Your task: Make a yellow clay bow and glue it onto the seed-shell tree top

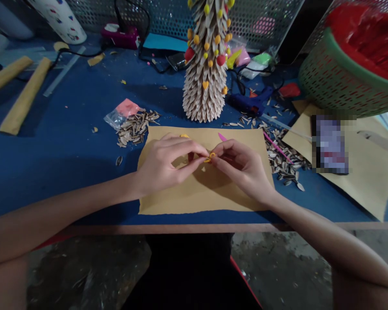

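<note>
A small yellow clay loop [211,156], bow-like in shape, is pinched between the fingertips of both hands. My left hand [168,159] grips its left side with thumb and forefinger, and my right hand [241,165] grips its right side. Beneath them lies a sheet of brown paper [174,200]. Partly hidden behind my left fingers is a lump of yellow clay [184,135]. A pink tool tip [222,137] shows beyond my right hand. Behind the paper stands a cone tree of seed shells [204,101], dotted with yellow, orange and red balls.
Sunflower seed shells lie in piles left [137,127] and right [286,165] of the paper. A blue glue gun [252,101] rests behind the right pile. Further right are a phone [330,144] and a green basket [345,82] with red contents. Two cardboard-coloured rolls [26,97] lie left.
</note>
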The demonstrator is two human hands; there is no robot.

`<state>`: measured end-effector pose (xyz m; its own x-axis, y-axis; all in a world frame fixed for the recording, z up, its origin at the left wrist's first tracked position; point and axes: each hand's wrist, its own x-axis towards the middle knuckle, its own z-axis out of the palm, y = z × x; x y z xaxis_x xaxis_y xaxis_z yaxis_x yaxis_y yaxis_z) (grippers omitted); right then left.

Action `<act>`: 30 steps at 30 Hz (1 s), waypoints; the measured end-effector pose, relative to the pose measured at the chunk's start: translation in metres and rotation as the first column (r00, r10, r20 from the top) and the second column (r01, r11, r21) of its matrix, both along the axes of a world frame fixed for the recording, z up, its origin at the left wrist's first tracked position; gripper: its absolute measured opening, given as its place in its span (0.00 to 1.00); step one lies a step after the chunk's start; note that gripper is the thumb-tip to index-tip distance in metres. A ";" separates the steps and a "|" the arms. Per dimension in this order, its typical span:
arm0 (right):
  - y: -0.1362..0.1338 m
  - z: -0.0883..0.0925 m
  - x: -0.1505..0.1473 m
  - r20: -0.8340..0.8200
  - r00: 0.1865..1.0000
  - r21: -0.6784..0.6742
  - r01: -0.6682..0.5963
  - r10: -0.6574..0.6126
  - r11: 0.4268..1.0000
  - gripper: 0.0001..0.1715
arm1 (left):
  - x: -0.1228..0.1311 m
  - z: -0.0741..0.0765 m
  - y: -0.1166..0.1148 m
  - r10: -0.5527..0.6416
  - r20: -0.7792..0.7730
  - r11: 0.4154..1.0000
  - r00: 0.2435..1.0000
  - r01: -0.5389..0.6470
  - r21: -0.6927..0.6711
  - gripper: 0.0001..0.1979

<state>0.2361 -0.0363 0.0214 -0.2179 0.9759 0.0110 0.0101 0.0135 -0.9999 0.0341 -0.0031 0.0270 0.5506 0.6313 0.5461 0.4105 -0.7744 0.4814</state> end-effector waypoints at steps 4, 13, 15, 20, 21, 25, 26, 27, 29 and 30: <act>0.001 -0.001 0.000 -0.010 1.000 0.006 -0.005 0.005 1.000 0.14 | 0.000 0.000 0.001 -0.022 0.000 1.000 1.000 0.022 0.011 0.04; 0.001 -0.001 0.002 0.011 1.000 0.002 -0.006 0.006 1.000 0.16 | 0.001 0.002 0.000 -0.063 0.021 0.998 0.998 0.063 -0.027 0.06; 0.001 -0.001 0.002 0.004 1.000 -0.002 0.001 -0.001 1.000 0.16 | 0.000 0.002 -0.001 -0.045 0.025 0.998 0.999 0.046 -0.040 0.06; 0.002 -0.002 0.002 -0.027 1.000 -0.009 0.001 -0.001 1.000 0.15 | 0.001 0.000 -0.002 -0.001 0.038 0.997 0.999 0.004 -0.075 0.05; 0.002 -0.002 0.002 -0.029 1.000 -0.011 0.000 -0.001 1.000 0.15 | 0.001 0.000 -0.002 -0.002 0.039 0.997 0.999 0.005 -0.076 0.04; 0.001 -0.002 0.003 -0.022 1.000 -0.014 -0.003 0.003 1.000 0.15 | 0.002 -0.001 -0.001 -0.012 0.042 0.998 0.999 0.015 -0.063 0.01; 0.001 -0.002 0.003 -0.019 1.000 -0.013 -0.003 0.003 1.000 0.16 | 0.002 -0.001 0.000 -0.017 0.045 0.998 0.999 0.020 -0.057 0.01; 0.001 -0.002 0.002 -0.016 1.000 -0.011 -0.004 0.004 1.000 0.16 | 0.002 -0.001 0.000 -0.023 0.047 0.998 0.999 0.026 -0.055 0.02; 0.002 -0.001 0.002 -0.013 1.000 -0.007 -0.003 0.003 1.000 0.15 | 0.002 0.000 0.000 -0.033 0.048 0.998 0.998 0.036 -0.061 0.03; 0.002 -0.001 0.002 -0.014 1.000 -0.006 -0.002 0.002 1.000 0.15 | 0.002 0.000 0.001 -0.036 0.045 0.997 0.998 0.039 -0.068 0.04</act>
